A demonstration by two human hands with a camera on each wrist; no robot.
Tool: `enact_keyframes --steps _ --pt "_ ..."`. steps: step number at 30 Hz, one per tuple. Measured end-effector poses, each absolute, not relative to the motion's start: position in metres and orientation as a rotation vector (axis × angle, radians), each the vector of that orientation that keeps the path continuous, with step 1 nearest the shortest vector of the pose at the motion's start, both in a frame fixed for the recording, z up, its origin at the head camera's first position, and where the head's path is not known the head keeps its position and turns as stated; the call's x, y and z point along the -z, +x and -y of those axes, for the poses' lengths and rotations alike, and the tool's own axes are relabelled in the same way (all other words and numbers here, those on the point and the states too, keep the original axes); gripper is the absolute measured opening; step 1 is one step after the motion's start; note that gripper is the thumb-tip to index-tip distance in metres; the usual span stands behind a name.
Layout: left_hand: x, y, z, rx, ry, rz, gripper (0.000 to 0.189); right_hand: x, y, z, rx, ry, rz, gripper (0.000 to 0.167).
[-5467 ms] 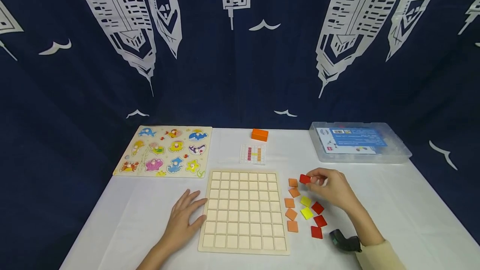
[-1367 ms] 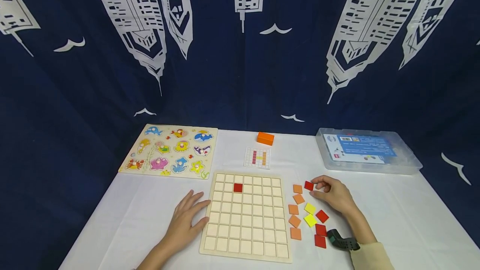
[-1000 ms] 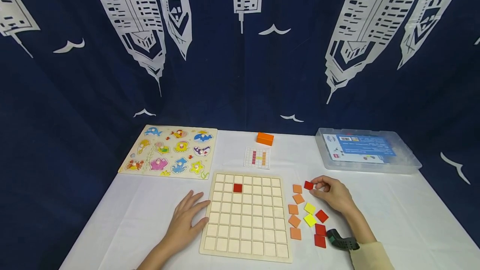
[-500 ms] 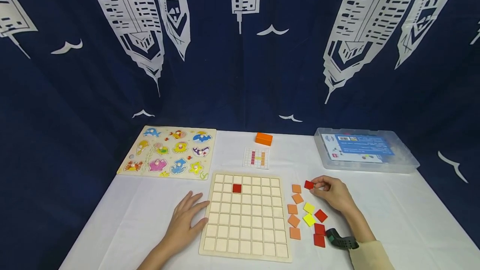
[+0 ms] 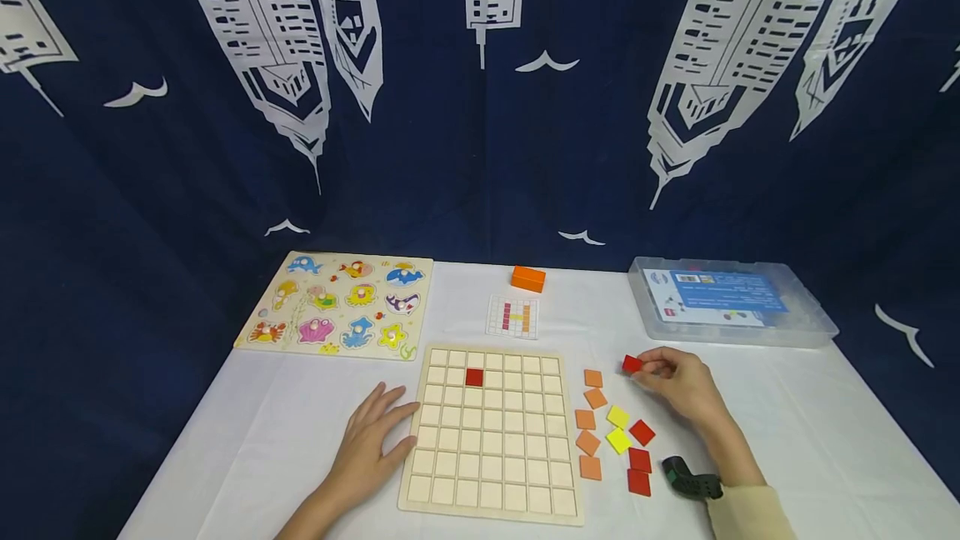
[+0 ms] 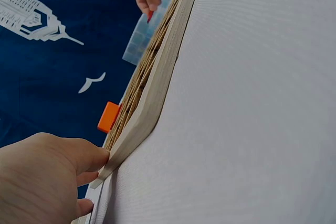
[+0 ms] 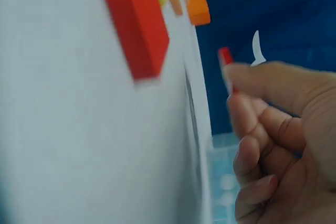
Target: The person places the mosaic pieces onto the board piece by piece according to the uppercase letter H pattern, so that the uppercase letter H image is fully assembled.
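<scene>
My right hand [image 5: 684, 382] pinches a red square tile [image 5: 632, 364] between thumb and fingertips, raised off the table in the right wrist view [image 7: 226, 56]. My left hand [image 5: 371, 444] lies with relaxed fingers at the left edge of the wooden grid board [image 5: 491, 517], thumb and fingertips touching its side. One red tile [image 5: 474, 377] sits in a cell of the board's second row, third from the left. Right of the board lie several orange tiles [image 5: 590, 467], two yellow tiles [image 5: 618, 440] and three red tiles [image 5: 639, 482].
Behind the board lies a small pattern card [image 5: 513, 317], with an orange block [image 5: 528, 278] beyond it. A sea-animal puzzle board [image 5: 333, 305] is at the back left. The clear plastic case [image 5: 735, 302] stands at the back right. A black wrist device [image 5: 690, 480] is on my right wrist.
A red tile has gone into the board since the earliest frame. In the last half second my right hand has lifted another red tile and moved slightly right. My left hand stays put.
</scene>
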State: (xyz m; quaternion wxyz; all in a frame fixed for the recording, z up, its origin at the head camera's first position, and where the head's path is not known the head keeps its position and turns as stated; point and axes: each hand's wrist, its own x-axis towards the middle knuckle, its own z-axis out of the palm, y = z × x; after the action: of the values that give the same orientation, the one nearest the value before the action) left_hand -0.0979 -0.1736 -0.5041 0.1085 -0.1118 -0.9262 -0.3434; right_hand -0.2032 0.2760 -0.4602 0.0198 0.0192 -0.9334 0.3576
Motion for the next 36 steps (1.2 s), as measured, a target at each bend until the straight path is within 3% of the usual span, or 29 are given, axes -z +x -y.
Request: enact_keyframes --steps 15,36 --pt "0.505 -0.097 0.172 1.033 -0.314 2.742 0.041 0.425 -0.187 -0.242 -1.131 0.089 2.903 0.029" --pt "0.506 -0.099 0.175 1.026 -0.316 2.744 0.041 0.409 -0.190 -0.119 -1.373 0.547 2.805 0.017"
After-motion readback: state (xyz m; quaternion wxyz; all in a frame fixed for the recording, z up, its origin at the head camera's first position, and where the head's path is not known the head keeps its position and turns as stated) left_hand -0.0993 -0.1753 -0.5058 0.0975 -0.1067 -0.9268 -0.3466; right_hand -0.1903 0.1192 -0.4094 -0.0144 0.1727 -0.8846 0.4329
